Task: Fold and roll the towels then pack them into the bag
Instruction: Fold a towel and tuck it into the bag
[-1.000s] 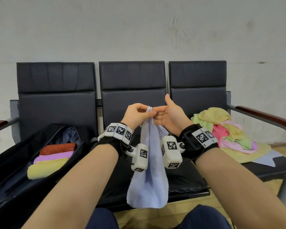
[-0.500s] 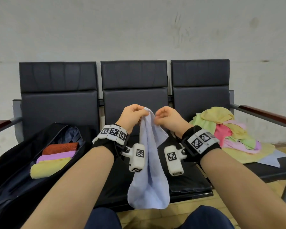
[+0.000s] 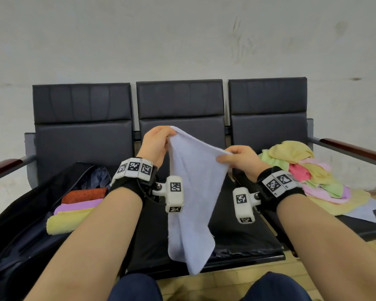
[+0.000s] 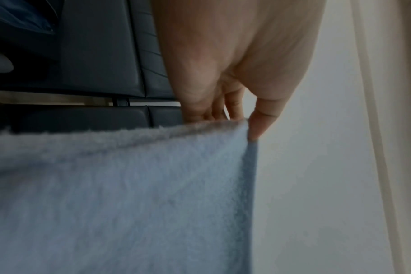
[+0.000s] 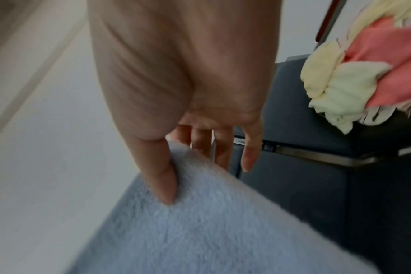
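A pale blue towel (image 3: 193, 192) hangs in the air over the middle seat of the bench. My left hand (image 3: 155, 142) pinches its upper left corner, thumb against fingers, as the left wrist view shows on the towel (image 4: 129, 185). My right hand (image 3: 239, 158) pinches the top edge further right and lower; the right wrist view shows my thumb pressed on the towel (image 5: 211, 222). An open black bag (image 3: 24, 224) lies on the left seat, holding rolled towels: one rust (image 3: 84, 195), one purple (image 3: 76, 208), one yellow (image 3: 67, 222).
A heap of loose towels (image 3: 302, 170) in yellow, green and pink covers the right seat, also seen as a heap (image 5: 354, 77). The bench has black seat backs (image 3: 180, 101) and wooden armrests (image 3: 356, 148) at both ends. A wall stands close behind.
My hands have moved apart, the left rising and the right sliding rightward along the edge. The bunched towel has spread out between them.
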A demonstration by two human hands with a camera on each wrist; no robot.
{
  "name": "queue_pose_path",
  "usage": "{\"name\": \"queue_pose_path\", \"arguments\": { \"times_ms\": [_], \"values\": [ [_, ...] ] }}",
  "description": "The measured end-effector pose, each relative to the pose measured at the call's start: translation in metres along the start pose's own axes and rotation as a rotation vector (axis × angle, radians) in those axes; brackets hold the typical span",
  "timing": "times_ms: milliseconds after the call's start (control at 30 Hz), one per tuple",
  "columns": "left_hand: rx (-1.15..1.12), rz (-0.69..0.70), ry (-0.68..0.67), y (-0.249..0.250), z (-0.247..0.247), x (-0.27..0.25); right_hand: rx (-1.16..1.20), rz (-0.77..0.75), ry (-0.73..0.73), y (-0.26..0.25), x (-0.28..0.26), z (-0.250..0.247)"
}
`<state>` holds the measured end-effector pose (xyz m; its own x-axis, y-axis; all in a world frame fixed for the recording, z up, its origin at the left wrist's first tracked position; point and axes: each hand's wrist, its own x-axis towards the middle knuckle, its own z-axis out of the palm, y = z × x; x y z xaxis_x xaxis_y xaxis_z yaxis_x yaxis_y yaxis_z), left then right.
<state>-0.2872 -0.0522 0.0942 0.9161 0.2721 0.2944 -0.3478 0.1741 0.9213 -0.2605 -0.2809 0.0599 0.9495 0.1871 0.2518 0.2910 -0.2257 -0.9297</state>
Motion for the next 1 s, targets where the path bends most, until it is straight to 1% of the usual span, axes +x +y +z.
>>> {"name": "queue_pose_path", "arguments": {
  "times_ms": [67,167,233,333,467,567,667,767,833,900,1000],
  "values": [
    [0.022,0.027,0.057,0.004,-0.003,0.004,0.166,-0.07,0.061,-0.02,-0.001,-0.003],
    [0.073,0.077,0.05,0.015,-0.005,0.004,0.293,-0.175,0.069,-0.052,-0.007,-0.006],
    [0.101,0.124,0.029,0.026,-0.004,-0.001,0.295,-0.212,0.061,-0.067,-0.013,-0.008],
    [0.128,0.174,-0.014,0.041,-0.005,-0.011,0.285,-0.21,0.077,-0.078,-0.022,-0.015],
    [0.156,0.207,-0.074,0.055,0.0,-0.028,0.253,-0.214,0.092,-0.088,-0.04,-0.032],
    [0.11,0.212,-0.114,0.065,0.006,-0.043,0.233,-0.225,0.106,-0.098,-0.052,-0.038],
    [0.018,0.191,-0.111,0.073,0.008,-0.048,0.227,-0.231,0.112,-0.107,-0.057,-0.042],
    [0.009,0.164,-0.1,0.075,0.005,-0.042,0.225,-0.244,0.1,-0.11,-0.054,-0.043],
    [0.08,0.129,-0.097,0.068,-0.002,-0.032,0.168,-0.225,0.111,-0.105,-0.044,-0.041],
    [0.226,0.089,-0.101,0.055,-0.01,-0.016,0.057,-0.162,0.127,-0.093,-0.028,-0.039],
    [0.454,0.018,-0.134,0.031,-0.018,0.008,-0.114,-0.058,0.084,-0.065,0.002,-0.033]
  ]
}}
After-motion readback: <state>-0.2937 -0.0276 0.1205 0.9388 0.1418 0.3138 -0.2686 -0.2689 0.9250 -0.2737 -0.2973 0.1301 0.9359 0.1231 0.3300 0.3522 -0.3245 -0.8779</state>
